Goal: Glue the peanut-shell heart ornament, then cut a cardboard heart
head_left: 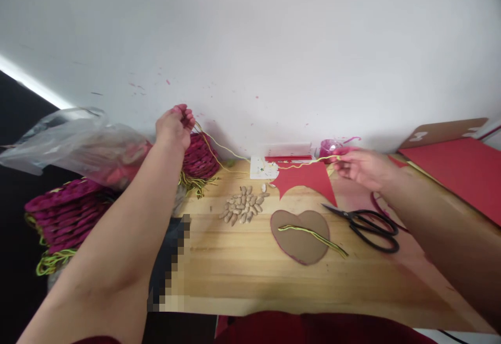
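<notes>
My left hand (177,125) is raised at the left, its fingers closed on strands of yarn. Across from it, my right hand (358,166) pinches the end of a yellow-green yarn (301,165). The yarn hangs slack between both hands, dipping over a small white card (258,168). Below and between the hands lies a brown heart-shaped cardboard (301,250) with a short bundle of yellow-green yarn (313,233) across it. Black scissors (370,224) rest beside the heart, under my right forearm. A pile of peanuts (242,205) sits left of the heart.
Cut red paper (303,179) lies behind the heart. Magenta woven yarn bundles (199,156) and a clear plastic bag (82,140) are at the left. Red sheets (457,169) and a brown cardboard piece (442,132) stand at the right. A white wall (250,51) rises behind the wooden table (235,276).
</notes>
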`<action>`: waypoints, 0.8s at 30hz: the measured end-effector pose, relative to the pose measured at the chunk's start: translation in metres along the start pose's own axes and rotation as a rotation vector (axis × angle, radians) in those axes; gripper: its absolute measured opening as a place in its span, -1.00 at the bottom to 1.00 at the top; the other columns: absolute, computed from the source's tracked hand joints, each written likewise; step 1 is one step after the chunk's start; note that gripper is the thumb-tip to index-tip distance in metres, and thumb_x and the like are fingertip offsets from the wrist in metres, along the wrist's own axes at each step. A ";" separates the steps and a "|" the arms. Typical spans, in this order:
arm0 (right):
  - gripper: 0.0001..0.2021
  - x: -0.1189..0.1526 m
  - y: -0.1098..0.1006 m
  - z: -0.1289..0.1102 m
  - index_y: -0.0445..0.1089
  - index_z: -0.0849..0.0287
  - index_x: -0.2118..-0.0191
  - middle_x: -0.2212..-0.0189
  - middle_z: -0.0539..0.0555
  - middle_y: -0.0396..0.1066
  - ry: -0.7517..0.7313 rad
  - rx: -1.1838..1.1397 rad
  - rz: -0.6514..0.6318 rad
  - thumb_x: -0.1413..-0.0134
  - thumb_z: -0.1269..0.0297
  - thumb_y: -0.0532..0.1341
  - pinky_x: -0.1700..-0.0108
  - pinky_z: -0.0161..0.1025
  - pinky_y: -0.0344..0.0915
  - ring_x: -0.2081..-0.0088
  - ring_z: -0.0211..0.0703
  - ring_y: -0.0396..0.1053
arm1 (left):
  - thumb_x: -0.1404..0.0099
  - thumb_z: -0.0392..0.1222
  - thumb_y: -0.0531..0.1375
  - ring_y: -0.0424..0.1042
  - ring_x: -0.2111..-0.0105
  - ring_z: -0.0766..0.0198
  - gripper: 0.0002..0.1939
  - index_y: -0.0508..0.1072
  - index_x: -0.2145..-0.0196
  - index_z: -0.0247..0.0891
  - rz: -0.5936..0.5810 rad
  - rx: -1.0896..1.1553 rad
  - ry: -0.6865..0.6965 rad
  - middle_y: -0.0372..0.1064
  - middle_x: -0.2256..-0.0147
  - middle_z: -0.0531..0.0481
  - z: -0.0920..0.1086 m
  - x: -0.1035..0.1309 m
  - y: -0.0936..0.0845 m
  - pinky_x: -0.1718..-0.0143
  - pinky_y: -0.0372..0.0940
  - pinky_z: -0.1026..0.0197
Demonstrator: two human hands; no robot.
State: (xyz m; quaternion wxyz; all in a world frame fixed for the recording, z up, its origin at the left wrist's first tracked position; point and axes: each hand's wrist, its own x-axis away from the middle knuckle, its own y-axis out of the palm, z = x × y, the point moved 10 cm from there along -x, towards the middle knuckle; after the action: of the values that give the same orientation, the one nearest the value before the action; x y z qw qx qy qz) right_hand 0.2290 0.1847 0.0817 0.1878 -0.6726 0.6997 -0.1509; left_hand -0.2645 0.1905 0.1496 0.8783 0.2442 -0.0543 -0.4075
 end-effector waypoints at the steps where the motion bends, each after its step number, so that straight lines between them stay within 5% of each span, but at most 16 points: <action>1: -0.76 -0.002 0.021 -0.005 0.44 0.18 0.40 0.44 0.17 0.54 0.013 0.019 -0.096 -0.10 0.62 0.12 0.40 -0.27 0.41 0.43 -0.16 0.50 | -0.46 -0.36 0.03 0.32 0.56 0.42 -0.66 0.41 0.48 -0.26 -0.041 -0.003 -0.010 0.31 0.52 0.03 0.002 0.006 0.009 0.45 0.31 0.37; 4: -0.83 -0.007 0.072 -0.026 0.51 0.17 0.45 0.49 0.09 0.54 0.003 0.126 -0.278 0.00 0.59 0.29 0.36 -0.29 0.38 0.40 -0.14 0.47 | -0.43 -0.36 0.06 0.36 0.54 0.39 -0.72 0.44 0.44 -0.30 -0.165 -0.039 -0.073 0.36 0.50 -0.01 0.005 0.027 0.032 0.42 0.36 0.34; 7: -0.91 -0.007 0.125 -0.075 0.57 0.13 0.31 0.24 0.11 0.60 -0.213 0.274 -0.416 -0.04 0.44 0.37 0.15 -0.24 0.39 0.21 -0.09 0.48 | -0.42 -0.36 0.08 0.39 0.52 0.37 -0.78 0.47 0.36 -0.32 -0.289 -0.086 -0.132 0.39 0.47 -0.03 0.004 0.048 0.048 0.37 0.41 0.29; 11: -0.71 -0.003 0.186 -0.154 0.45 0.18 -0.06 -0.06 0.19 0.48 -0.421 0.052 -0.464 -0.23 0.33 0.27 0.06 -0.21 0.40 0.07 -0.13 0.46 | -0.40 -0.37 0.11 0.43 0.49 0.34 -0.82 0.49 0.33 -0.34 -0.421 -0.118 -0.149 0.43 0.44 -0.06 0.006 0.067 0.064 0.36 0.43 0.26; 14: -0.76 -0.003 0.227 -0.193 0.42 0.21 -0.02 -0.05 0.20 0.45 -0.448 -0.125 -0.531 -0.26 0.34 0.24 0.26 -0.31 0.41 0.12 -0.17 0.44 | -0.40 -0.39 0.11 0.46 0.48 0.33 -0.81 0.50 0.33 -0.36 -0.481 -0.136 -0.155 0.44 0.43 -0.08 0.010 0.077 0.072 0.38 0.44 0.27; 18: -0.74 -0.007 0.262 -0.206 0.36 0.23 0.27 0.28 0.14 0.48 -0.447 -0.250 -0.609 -0.42 0.21 0.07 0.47 -0.43 0.27 0.28 -0.24 0.39 | -0.41 -0.32 0.14 0.52 0.43 0.33 -0.84 0.49 0.32 -0.34 -0.485 -0.147 -0.121 0.48 0.40 -0.07 0.022 0.077 0.070 0.31 0.48 0.29; 24: -0.66 -0.023 0.274 -0.176 0.28 0.17 0.39 0.34 0.09 0.46 -0.484 -0.108 -0.597 -0.45 0.27 -0.04 0.43 -0.39 0.33 0.35 -0.27 0.39 | -0.38 -0.18 0.20 0.57 0.13 0.24 -0.88 0.49 0.33 -0.18 -0.387 -0.122 0.049 0.58 0.24 -0.04 0.052 0.037 0.034 0.13 0.49 0.31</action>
State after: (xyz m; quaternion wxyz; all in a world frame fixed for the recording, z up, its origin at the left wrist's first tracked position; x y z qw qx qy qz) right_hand -0.0950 0.2138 0.1112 0.2594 -0.8717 0.4157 0.0014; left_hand -0.2321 0.1615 0.2068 0.7977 0.2064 0.0397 -0.5652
